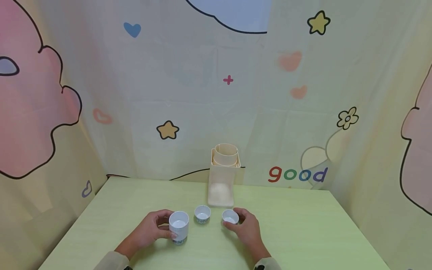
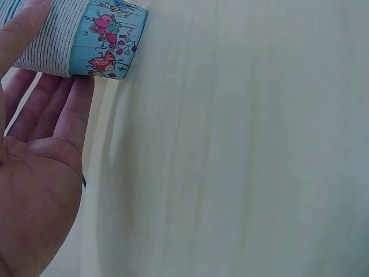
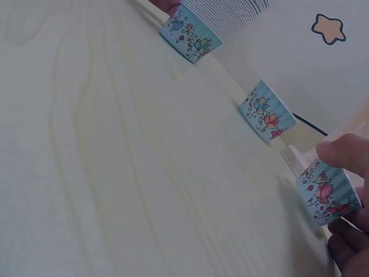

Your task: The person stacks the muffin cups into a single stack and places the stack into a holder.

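Note:
A tall stack of paper baking cups [image 1: 179, 227], white inside with a blue floral outer wall, is gripped by my left hand [image 1: 152, 227]. In the left wrist view, thumb and fingers lie on opposite sides of the stacked rims [image 2: 52, 40]. My right hand [image 1: 248, 228] pinches a single paper baking cup [image 1: 230, 216] between thumb and fingers; its flowered side [image 3: 326, 193] shows in the right wrist view. Between the hands another single cup [image 1: 202, 214] stands upright on the table, touched by neither. Whether the held cups touch the table, I cannot tell.
Behind the cups, a beige holder [image 1: 221, 183] with a round tube [image 1: 226, 152] in its top stands near the table's back edge. The pale wooden table [image 1: 297, 225] meets a patterned curtain [image 1: 195, 93] at the back and sides.

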`<action>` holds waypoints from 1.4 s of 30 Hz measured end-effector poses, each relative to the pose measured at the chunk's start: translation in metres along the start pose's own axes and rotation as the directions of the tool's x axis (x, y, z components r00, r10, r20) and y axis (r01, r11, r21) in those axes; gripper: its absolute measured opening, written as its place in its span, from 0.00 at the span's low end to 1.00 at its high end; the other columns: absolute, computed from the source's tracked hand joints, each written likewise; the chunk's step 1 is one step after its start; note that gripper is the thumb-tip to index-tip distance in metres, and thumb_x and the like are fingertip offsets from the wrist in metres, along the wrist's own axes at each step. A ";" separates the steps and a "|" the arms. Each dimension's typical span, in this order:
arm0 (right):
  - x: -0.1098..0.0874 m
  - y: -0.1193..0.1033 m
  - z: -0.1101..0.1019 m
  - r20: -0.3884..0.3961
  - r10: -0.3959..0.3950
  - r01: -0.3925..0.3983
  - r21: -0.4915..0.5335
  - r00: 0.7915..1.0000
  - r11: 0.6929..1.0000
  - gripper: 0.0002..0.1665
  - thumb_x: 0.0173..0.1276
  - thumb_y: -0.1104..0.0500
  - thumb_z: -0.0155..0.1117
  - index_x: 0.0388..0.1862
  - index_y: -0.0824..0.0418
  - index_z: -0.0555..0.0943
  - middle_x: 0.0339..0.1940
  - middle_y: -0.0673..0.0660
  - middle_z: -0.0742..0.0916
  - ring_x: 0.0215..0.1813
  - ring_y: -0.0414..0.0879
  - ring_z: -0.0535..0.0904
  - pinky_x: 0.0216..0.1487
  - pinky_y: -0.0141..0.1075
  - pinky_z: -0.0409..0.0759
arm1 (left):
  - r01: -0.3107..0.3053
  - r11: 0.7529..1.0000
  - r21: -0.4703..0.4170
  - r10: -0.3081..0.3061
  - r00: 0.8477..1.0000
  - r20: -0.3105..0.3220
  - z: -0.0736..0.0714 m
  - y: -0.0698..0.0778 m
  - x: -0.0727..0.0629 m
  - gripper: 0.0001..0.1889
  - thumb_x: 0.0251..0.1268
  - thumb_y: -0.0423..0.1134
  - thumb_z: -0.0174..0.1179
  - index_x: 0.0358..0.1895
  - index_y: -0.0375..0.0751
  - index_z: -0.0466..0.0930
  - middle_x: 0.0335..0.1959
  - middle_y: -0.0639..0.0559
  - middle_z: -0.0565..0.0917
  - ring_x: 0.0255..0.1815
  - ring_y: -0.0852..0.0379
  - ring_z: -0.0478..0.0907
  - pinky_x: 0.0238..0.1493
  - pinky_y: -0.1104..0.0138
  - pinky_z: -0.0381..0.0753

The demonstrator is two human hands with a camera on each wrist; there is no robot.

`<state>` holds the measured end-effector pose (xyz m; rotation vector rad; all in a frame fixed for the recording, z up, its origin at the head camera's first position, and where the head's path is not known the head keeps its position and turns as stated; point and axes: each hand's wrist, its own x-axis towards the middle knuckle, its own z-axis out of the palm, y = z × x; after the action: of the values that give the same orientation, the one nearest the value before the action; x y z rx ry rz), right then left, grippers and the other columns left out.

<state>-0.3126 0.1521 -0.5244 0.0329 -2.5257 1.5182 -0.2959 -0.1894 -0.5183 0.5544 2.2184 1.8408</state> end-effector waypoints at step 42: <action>-0.034 -0.068 0.005 0.233 -0.134 0.044 0.356 0.963 0.933 0.37 0.51 0.64 0.85 0.60 0.71 0.80 0.55 0.66 0.87 0.52 0.48 0.83 0.51 0.30 0.87 | 0.014 1.000 -0.009 -0.014 1.000 -0.002 -0.001 0.001 0.000 0.33 0.51 0.36 0.80 0.62 0.33 0.78 0.59 0.40 0.83 0.58 0.47 0.83 0.58 0.65 0.86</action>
<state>-0.2716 0.1129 -0.4730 0.4141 -2.3545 2.0164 -0.2965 -0.1900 -0.5176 0.5345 2.2089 1.8441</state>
